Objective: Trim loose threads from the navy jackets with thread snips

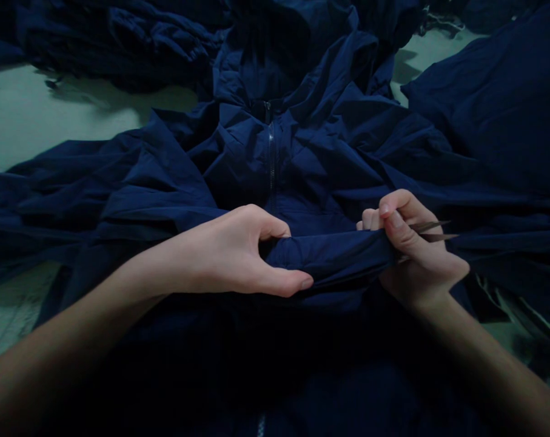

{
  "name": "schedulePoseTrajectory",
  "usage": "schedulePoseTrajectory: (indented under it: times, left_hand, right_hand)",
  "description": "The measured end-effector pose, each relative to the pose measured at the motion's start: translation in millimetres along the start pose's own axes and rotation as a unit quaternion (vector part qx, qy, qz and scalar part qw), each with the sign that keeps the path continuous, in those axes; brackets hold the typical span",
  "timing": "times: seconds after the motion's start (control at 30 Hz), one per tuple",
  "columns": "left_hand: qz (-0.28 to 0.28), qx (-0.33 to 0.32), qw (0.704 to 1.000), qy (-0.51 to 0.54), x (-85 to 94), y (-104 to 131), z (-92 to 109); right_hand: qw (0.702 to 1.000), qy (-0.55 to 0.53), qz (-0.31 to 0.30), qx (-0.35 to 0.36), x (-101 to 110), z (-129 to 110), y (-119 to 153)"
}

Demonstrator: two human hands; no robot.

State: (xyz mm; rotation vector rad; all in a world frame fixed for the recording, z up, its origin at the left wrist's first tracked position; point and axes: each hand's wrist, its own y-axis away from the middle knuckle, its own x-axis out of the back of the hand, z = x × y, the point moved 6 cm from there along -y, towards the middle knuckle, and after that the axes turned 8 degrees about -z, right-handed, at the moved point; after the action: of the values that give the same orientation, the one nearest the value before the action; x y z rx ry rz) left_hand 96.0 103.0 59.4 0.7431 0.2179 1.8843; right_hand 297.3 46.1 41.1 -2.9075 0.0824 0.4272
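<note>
A dark navy hooded jacket (329, 158) lies spread before me, with a metal zipper (271, 152) running down its front. My left hand (238, 255) curls round a folded band of its cloth, thumb below and fingers above, the fingertips partly hidden by the fabric. At the band's other end, my right hand (415, 243) pinches the cloth between thumb and fingers. Tucked in that same hand is a small pair of pointed snips (432, 229), two thin blades sticking out to the right. Their handle is hidden by the palm.
More navy garments lie heaped at the back left (133, 42) and on the right (497, 103). Parts of a pale table (88, 109) show between them. The lower middle is very dark, with a short piece of another zipper (261, 425) at the bottom edge.
</note>
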Motion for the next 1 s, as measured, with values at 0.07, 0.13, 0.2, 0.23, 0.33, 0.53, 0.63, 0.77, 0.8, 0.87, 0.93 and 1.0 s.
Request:
schedulePoseTrajectory:
  times: [0.07,0.13,0.2,0.23,0.33,0.53,0.63,0.77,0.8,0.87,0.93,1.0]
  left_hand:
    - [0.007,0.002,1.0,-0.017,1.7,2.5,1.1]
    - [0.005,0.003,1.0,-0.028,3.4,5.9,1.6]
    - [-0.003,0.0,1.0,-0.029,4.4,9.4,2.1]
    - [-0.006,-0.003,1.0,-0.026,4.7,10.7,2.6]
    - [-0.001,-0.013,1.0,-0.021,4.1,12.3,4.6]
    - [0.03,-0.032,0.998,-0.051,4.0,12.1,7.8]
    - [0.017,-0.042,0.998,-0.05,5.1,12.1,8.2]
    - [0.005,-0.066,0.997,-0.032,6.5,13.8,11.3]
    - [0.009,-0.075,0.997,-0.028,7.1,14.8,13.0]
    - [0.02,-0.117,0.993,-0.017,8.2,18.1,19.3]
    - [0.005,-0.191,0.982,0.007,7.3,22.2,28.1]
    - [-0.025,-0.264,0.964,0.035,6.2,26.2,34.7]
  right_hand:
    - [1.0,-0.017,-0.009,-0.011,-2.9,-2.1,-1.4]
    - [0.999,-0.03,-0.019,-0.023,-5.8,-4.0,-2.4]
    - [0.998,-0.042,-0.027,-0.028,-7.8,-6.1,-3.4]
    - [0.998,-0.046,-0.03,-0.029,-8.6,-7.0,-3.9]
    - [0.997,-0.055,-0.036,-0.029,-9.8,-8.9,-5.2]
    - [0.998,-0.044,-0.038,-0.021,-8.7,-9.5,-4.3]
    - [0.998,-0.044,-0.04,-0.016,-8.0,-8.8,-3.8]
    - [0.999,-0.027,-0.043,0.003,-6.4,-8.4,-2.7]
    - [0.999,-0.023,-0.049,0.007,-6.3,-7.7,-1.8]
    - [0.998,-0.01,-0.065,0.011,-6.3,-5.3,1.1]
    - [0.996,0.028,-0.078,0.016,-5.7,-2.8,4.7]
    - [0.993,0.069,-0.092,0.015,-5.9,-1.2,7.2]
